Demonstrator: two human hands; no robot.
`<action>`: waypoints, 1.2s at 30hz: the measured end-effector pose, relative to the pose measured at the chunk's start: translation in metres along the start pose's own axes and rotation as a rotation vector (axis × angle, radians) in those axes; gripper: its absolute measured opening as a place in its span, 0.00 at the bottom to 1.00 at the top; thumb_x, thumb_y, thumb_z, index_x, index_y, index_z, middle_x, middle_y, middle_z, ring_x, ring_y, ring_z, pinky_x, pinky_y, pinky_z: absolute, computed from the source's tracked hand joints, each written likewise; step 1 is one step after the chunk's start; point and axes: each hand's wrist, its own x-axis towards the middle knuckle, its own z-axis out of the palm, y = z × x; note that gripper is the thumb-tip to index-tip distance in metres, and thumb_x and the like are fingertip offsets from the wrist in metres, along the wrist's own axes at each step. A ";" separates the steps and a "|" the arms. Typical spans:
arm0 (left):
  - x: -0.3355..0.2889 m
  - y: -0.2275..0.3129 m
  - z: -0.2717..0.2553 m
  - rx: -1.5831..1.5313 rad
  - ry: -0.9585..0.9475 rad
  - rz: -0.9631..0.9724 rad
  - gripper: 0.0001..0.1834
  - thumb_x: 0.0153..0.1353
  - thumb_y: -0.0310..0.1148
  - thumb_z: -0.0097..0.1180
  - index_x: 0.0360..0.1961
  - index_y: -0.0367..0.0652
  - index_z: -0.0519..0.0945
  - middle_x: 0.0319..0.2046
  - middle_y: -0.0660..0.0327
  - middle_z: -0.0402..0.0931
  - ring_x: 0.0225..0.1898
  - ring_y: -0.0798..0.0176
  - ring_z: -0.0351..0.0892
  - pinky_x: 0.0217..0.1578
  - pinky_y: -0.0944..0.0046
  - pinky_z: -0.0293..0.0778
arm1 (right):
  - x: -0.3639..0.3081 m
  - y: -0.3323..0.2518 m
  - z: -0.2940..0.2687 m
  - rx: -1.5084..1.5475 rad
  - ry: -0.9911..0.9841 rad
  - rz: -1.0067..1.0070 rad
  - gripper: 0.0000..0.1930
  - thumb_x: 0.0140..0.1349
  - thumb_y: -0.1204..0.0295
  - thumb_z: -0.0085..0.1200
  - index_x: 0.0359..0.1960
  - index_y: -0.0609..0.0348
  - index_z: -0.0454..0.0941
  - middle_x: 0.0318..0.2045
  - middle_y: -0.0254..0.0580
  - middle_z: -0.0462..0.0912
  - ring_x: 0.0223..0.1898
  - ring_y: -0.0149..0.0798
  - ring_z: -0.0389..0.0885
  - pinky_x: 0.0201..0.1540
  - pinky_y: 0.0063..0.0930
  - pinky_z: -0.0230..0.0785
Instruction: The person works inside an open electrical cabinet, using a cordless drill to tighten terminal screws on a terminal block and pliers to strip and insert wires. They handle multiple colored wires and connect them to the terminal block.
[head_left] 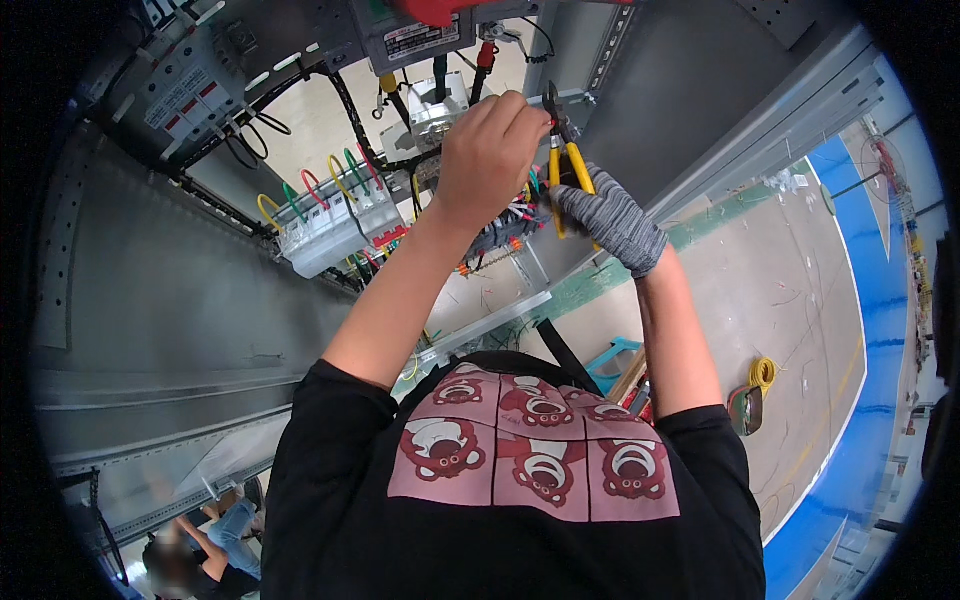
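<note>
My bare left hand (488, 150) is raised inside a grey metal cabinet, its fingers pinched together. A speck of red shows at the fingertips, too small to name. Just to the right, my right hand (618, 222), in a grey knitted glove, grips yellow-handled pliers (578, 166). Their dark jaws point up and away, right beside the left fingertips. Below both hands sits a dark terminal block (490, 238) with several thin coloured wires, partly covered by the hands and the left forearm.
White breakers (340, 232) with coloured wire loops stand left of my forearm. A grey device (415, 38) hangs at the top, with thick cables beneath. The cabinet frame (760, 135) runs along the right. On the floor lies a yellow coil (762, 373). Another person (215, 550) is at lower left.
</note>
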 end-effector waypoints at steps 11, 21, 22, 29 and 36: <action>0.001 0.004 -0.013 -0.070 -0.049 -0.060 0.05 0.54 0.27 0.60 0.32 0.41 0.79 0.29 0.60 0.72 0.32 0.55 0.75 0.32 0.59 0.72 | 0.000 0.024 0.015 0.257 0.079 -0.181 0.17 0.66 0.61 0.53 0.45 0.64 0.72 0.26 0.37 0.80 0.25 0.30 0.78 0.29 0.25 0.71; -0.044 0.025 -0.052 -0.121 -0.004 -0.400 0.09 0.56 0.22 0.57 0.40 0.40 0.81 0.37 0.57 0.77 0.36 0.61 0.78 0.39 0.66 0.74 | -0.060 0.077 -0.011 0.523 0.207 -0.145 0.28 0.66 0.57 0.51 0.60 0.66 0.66 0.42 0.47 0.81 0.33 0.29 0.79 0.35 0.21 0.72; -0.059 0.027 -0.054 -0.091 -0.008 -0.452 0.08 0.57 0.21 0.56 0.38 0.38 0.80 0.36 0.57 0.77 0.35 0.62 0.78 0.38 0.66 0.74 | -0.064 0.087 -0.009 0.530 0.218 -0.124 0.28 0.66 0.57 0.51 0.60 0.66 0.66 0.42 0.47 0.81 0.33 0.29 0.79 0.35 0.21 0.72; -0.088 0.043 -0.043 -0.095 -0.185 -0.579 0.09 0.56 0.21 0.55 0.39 0.38 0.79 0.38 0.57 0.75 0.36 0.59 0.79 0.38 0.65 0.73 | -0.076 0.117 0.019 0.615 0.208 -0.020 0.19 0.67 0.63 0.50 0.54 0.63 0.69 0.38 0.44 0.81 0.28 0.28 0.77 0.33 0.20 0.71; -0.093 0.042 -0.034 -0.110 -0.220 -0.583 0.10 0.56 0.21 0.55 0.40 0.39 0.78 0.39 0.56 0.75 0.37 0.56 0.79 0.39 0.64 0.73 | -0.078 0.096 0.034 0.580 0.253 -0.007 0.17 0.66 0.64 0.52 0.51 0.61 0.71 0.32 0.38 0.78 0.24 0.27 0.74 0.28 0.19 0.68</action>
